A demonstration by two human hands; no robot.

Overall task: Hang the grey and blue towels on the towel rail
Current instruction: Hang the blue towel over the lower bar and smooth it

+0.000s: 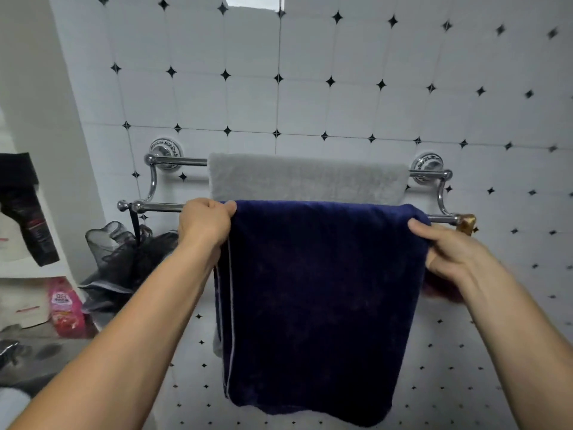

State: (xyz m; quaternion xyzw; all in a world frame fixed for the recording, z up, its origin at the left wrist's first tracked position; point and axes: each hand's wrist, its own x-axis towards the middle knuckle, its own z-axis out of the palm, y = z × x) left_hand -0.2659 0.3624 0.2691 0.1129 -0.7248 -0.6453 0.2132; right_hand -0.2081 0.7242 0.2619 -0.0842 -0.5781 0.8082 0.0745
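Observation:
A chrome double towel rail is fixed to the tiled wall. The grey towel hangs over its upper back bar. Over the lower front bar lies the dark blue towel, draped down well below the rail and hiding most of the grey towel's lower part. My left hand pinches the blue towel's upper left corner at the bar. My right hand grips its upper right edge just below the bar.
A black mesh bath sponge hangs by a strap from the rail's left end. A gold object sits at the rail's right end. Shelves at the left hold a dark tube and a pink packet.

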